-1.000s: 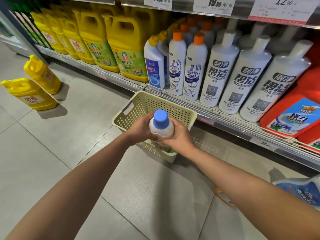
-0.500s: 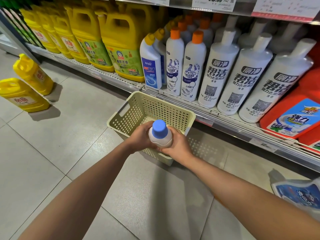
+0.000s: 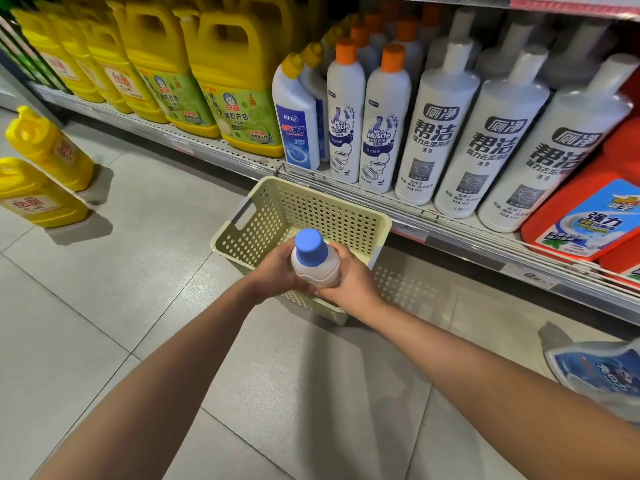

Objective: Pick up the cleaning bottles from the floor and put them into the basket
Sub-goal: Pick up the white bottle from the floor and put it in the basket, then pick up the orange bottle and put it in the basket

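Nearest the camera, both bare forearms reach forward over the grey tiled floor (image 3: 104,306) toward the pale cream perforated plastic basket (image 3: 311,206), which serves as the reference point here. The left hand (image 3: 277,268) and right hand (image 3: 349,275) are pressed against opposite sides of a white plastic cleaning bottle with a blue cap (image 3: 313,261), fingers wrapped round its body, holding it upright directly above the basket's near wall; the bottle's base is hidden, so whether it has crossed the rim cannot be told. The basket interior, as far as visible, appears to hold nothing yet. Step in hand, by judgement: transfer of this bottle into the basket, at the lowering stage. The next move calls for carrying the bottle slightly forward past the near wall, lowering it to the basket floor, then loosening both hands (an upright bottle may tip if let go too high). To the right of the basket and nearer the camera, a white bottle with a blue label (image 3: 602,372) lies on the floor, partly cut off. Well to the left of the basket, two yellow plastic jugs (image 3: 45,181) remain on the floor, one upright, one leaning. Behind the basket stands the stocked metal shelf (image 3: 450,223), carrying yellow, white and red containers.
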`<state>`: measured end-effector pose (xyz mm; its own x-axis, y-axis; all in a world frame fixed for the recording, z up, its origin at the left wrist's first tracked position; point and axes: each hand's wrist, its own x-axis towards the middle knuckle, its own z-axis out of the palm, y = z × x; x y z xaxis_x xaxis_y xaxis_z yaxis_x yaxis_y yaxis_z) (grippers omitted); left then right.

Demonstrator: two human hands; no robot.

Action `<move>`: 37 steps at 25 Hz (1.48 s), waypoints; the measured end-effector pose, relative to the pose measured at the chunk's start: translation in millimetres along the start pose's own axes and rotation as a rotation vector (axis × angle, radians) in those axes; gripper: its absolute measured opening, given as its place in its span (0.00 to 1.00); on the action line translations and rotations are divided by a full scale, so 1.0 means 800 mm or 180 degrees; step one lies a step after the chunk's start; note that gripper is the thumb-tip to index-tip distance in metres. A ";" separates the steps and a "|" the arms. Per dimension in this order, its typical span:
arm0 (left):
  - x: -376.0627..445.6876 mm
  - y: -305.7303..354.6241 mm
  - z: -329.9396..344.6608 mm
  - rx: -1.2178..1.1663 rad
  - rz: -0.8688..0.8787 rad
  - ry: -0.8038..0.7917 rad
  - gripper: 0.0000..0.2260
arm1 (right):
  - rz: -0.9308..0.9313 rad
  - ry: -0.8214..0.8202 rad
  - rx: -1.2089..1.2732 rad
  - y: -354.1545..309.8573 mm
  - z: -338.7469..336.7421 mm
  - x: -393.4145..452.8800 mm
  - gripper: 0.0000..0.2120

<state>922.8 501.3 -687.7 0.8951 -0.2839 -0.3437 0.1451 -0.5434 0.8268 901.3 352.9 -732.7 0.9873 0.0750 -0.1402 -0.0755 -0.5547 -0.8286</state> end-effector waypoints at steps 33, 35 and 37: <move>-0.030 0.073 0.137 0.1545 0.1011 -0.1058 0.23 | 0.0097 0.0151 0.0228 0.064 -0.216 -0.128 0.07; -0.021 0.075 0.160 0.1559 0.1060 -0.1227 0.26 | 0.0237 0.0160 0.0231 0.080 -0.223 -0.143 0.09; -0.014 0.076 0.182 0.1490 0.1019 -0.1408 0.29 | 0.0380 0.0071 0.0174 0.097 -0.227 -0.159 0.13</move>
<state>860.2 356.2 -698.2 0.5945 -0.7256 -0.3464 -0.3807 -0.6334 0.6737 795.6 149.4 -680.9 0.9736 -0.0076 -0.2280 -0.1995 -0.5126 -0.8351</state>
